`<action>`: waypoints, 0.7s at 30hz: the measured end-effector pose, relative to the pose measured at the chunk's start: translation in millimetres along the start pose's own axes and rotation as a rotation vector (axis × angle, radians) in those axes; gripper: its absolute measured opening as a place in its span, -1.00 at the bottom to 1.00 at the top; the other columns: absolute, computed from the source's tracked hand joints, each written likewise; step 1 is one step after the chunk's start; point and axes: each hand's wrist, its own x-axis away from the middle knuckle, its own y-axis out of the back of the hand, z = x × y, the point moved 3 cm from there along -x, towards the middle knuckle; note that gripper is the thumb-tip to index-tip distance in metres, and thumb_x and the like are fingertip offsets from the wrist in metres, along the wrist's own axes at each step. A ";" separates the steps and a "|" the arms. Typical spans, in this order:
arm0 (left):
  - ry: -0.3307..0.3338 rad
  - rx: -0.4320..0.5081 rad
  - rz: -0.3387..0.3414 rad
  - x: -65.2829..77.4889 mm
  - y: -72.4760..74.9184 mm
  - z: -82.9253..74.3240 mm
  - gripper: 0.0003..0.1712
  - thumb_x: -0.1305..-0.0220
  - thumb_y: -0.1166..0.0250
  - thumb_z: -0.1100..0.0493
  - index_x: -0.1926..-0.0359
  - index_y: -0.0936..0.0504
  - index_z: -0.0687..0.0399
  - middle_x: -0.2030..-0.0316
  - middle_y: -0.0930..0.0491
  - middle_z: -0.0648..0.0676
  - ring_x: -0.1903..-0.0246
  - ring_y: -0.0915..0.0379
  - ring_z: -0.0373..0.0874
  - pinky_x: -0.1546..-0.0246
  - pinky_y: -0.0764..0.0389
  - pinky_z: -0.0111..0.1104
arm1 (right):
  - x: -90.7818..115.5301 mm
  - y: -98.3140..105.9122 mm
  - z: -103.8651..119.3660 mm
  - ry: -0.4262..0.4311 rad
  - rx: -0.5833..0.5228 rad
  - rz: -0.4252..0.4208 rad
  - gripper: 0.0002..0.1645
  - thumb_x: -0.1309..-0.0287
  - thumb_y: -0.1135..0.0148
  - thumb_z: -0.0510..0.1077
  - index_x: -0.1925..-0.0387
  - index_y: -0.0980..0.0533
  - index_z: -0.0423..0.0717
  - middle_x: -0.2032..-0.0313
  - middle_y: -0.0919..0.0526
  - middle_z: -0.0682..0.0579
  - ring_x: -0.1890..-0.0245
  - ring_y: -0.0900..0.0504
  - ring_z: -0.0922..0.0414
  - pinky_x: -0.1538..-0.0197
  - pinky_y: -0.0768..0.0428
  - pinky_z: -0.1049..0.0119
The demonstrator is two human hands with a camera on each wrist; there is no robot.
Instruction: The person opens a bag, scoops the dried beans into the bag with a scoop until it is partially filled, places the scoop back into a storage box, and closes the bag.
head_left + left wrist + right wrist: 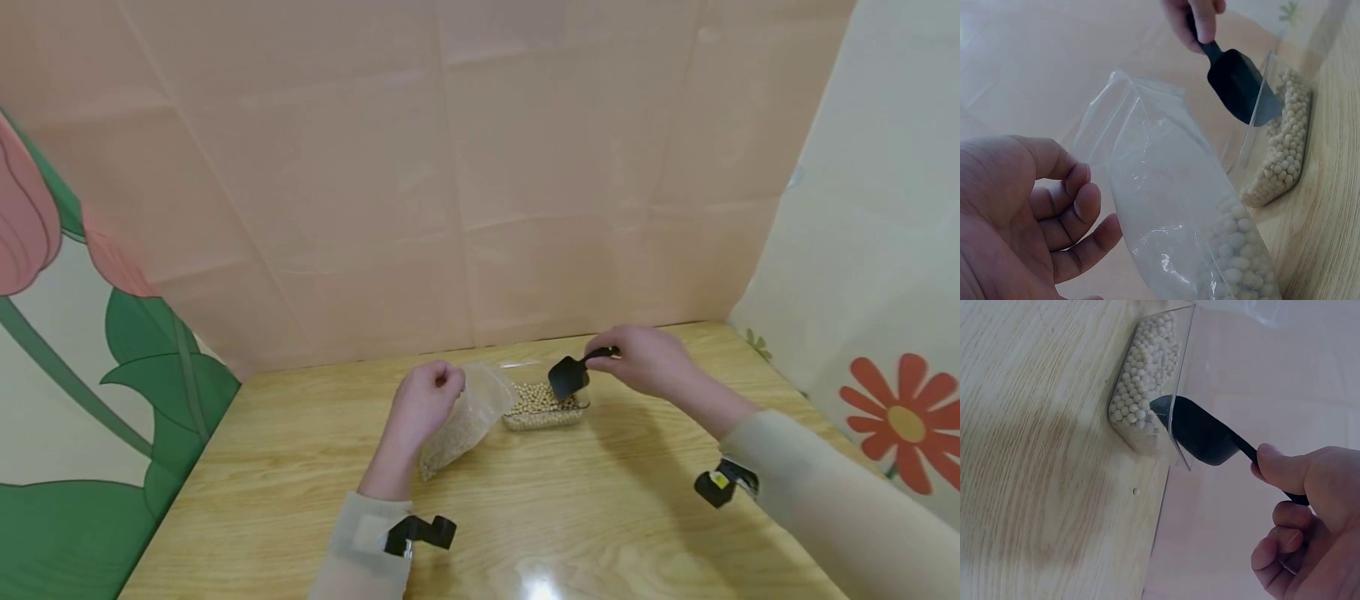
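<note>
My right hand (648, 360) grips the thin handle of a black scoop (567, 377). The scoop's tip dips among the pale, round beans (1147, 362) in a clear plastic box (1185, 356), and its bowl crosses the rim. Left of the box, a clear plastic bag (1154, 162) leans with its mouth up and more beans (1238, 256) in its lower part. My left hand (427, 396) pinches the edge of the bag near its mouth, fingers curled. The thumb's contact is partly hidden in the left wrist view.
A single bean (1136, 491) lies loose on the wooden table (540, 508) by the box. Behind the table hangs a pinkish sheet (450, 208). A wall painted with a red flower (906, 423) stands on the right.
</note>
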 end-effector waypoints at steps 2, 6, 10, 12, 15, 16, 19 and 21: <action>0.003 0.001 0.001 0.0 -0.2 -0.3 -0.71 -0.57 -0.16 0.10 0.33 -0.67 0.07 0.44 -0.57 0.01 0.52 -0.33 -0.10 0.42 -0.42 -0.22 | -1.5 -1.9 1.4 0.008 0.017 0.011 -0.77 -0.44 -0.50 0.01 -0.03 -0.83 0.07 0.04 -0.85 -0.01 0.15 -0.80 -0.01 0.17 -0.67 -0.09; 0.007 0.002 0.001 -0.1 -0.7 -0.5 -0.71 -0.58 -0.16 0.11 0.34 -0.66 0.07 0.45 -0.56 0.02 0.51 -0.33 -0.09 0.41 -0.42 -0.22 | -4.0 -5.1 3.5 0.006 0.031 0.035 -0.77 -0.43 -0.50 0.01 -0.02 -0.83 0.07 0.03 -0.85 -0.01 0.11 -0.81 -0.05 0.12 -0.69 -0.13; 0.009 -0.002 0.001 -0.2 -1.2 -0.6 -0.71 -0.58 -0.16 0.12 0.36 -0.64 0.04 0.45 -0.55 0.02 0.50 -0.33 -0.09 0.39 -0.43 -0.22 | -6.1 -9.2 3.6 -0.002 0.027 0.070 -0.76 -0.44 -0.49 0.01 -0.03 -0.83 0.05 0.02 -0.85 -0.01 0.09 -0.81 -0.07 0.10 -0.69 -0.14; 0.008 0.001 0.003 -0.2 -1.4 -0.7 -0.70 -0.58 -0.16 0.12 0.34 -0.65 0.06 0.45 -0.56 0.02 0.50 -0.33 -0.08 0.40 -0.43 -0.22 | -6.9 -10.9 1.2 -0.008 0.016 0.084 -0.75 -0.45 -0.48 0.02 -0.03 -0.83 0.04 0.02 -0.85 -0.03 0.09 -0.80 -0.08 0.09 -0.68 -0.16; 0.007 0.003 0.004 -0.2 -1.3 -1.6 -0.70 -0.58 -0.15 0.11 0.33 -0.66 0.08 0.45 -0.56 0.03 0.50 -0.33 -0.08 0.39 -0.43 -0.21 | -7.6 -14.2 -4.7 -0.027 -0.025 0.099 -0.73 -0.46 -0.46 0.02 -0.05 -0.82 0.02 0.00 -0.85 -0.06 0.05 -0.80 -0.12 0.04 -0.68 -0.20; 0.006 0.003 0.004 -0.2 -1.3 -1.8 -0.70 -0.58 -0.15 0.11 0.34 -0.66 0.08 0.45 -0.55 0.03 0.51 -0.33 -0.08 0.39 -0.43 -0.21 | -7.8 -15.7 -7.3 -0.035 -0.046 0.106 -0.72 -0.47 -0.45 0.02 -0.06 -0.82 0.00 -0.02 -0.84 -0.08 0.03 -0.79 -0.14 0.01 -0.67 -0.21; 0.003 0.000 0.003 -0.2 -1.2 -2.1 -0.69 -0.58 -0.15 0.12 0.37 -0.63 0.06 0.47 -0.53 0.03 0.52 -0.32 -0.09 0.39 -0.43 -0.21 | -7.8 -21.6 -15.6 -0.066 -0.132 0.131 -0.67 -0.50 -0.42 0.03 -0.11 -0.80 -0.06 -0.10 -0.82 -0.14 -0.07 -0.77 -0.20 -0.09 -0.65 -0.26; 0.003 -0.003 0.004 -0.2 -1.3 -1.7 -0.69 -0.58 -0.15 0.12 0.37 -0.63 0.05 0.48 -0.53 0.03 0.52 -0.31 -0.09 0.40 -0.43 -0.22 | -6.8 -26.6 -20.6 -0.096 -0.198 0.151 -0.62 -0.52 -0.40 0.04 -0.16 -0.78 -0.09 -0.17 -0.78 -0.19 -0.15 -0.73 -0.24 -0.15 -0.63 -0.27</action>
